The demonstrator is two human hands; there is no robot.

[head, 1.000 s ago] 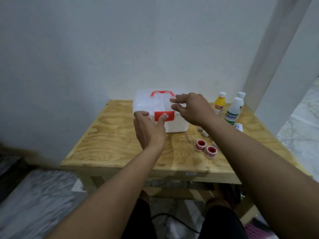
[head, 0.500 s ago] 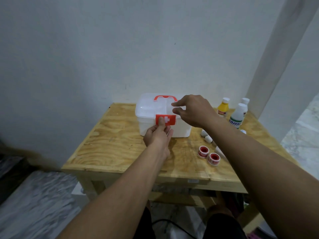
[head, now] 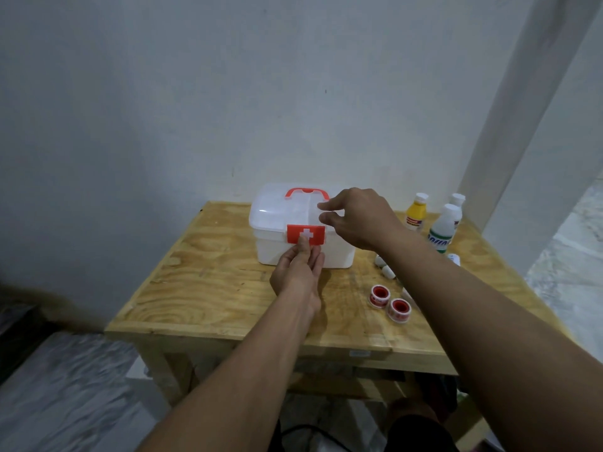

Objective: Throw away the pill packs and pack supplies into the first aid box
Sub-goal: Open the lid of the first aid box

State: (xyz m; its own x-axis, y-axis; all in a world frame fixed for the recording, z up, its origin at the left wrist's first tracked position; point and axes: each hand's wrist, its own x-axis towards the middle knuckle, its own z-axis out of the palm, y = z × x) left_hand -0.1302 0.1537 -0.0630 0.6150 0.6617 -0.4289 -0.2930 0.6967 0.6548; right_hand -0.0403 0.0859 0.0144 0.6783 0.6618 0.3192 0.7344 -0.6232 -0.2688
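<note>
A white first aid box [head: 277, 220] with a red handle and a red latch [head: 305, 234] bearing a white cross stands closed at the back of the wooden table [head: 208, 288]. My left hand [head: 298, 272] is in front of the box, its fingertips touching the lower edge of the latch. My right hand [head: 355, 216] hovers over the lid's right side, thumb and forefinger slightly apart, holding nothing. Two red-and-white tape rolls [head: 390, 303] lie to the right of my left hand. Small white rolls [head: 384, 267] lie beside the box. No pill packs are visible.
Three bottles stand at the table's back right: a yellow one [head: 416, 212], a white one with a green label [head: 444, 228] and another white one [head: 456, 202] behind it. A wall is close behind the table, a white pillar to the right. Tiled floor surrounds the table.
My left hand dropped from the lid's front edge to below the latch, fingers now on its lower edge. My right hand stayed over the lid's right side. The view shifted slightly.
</note>
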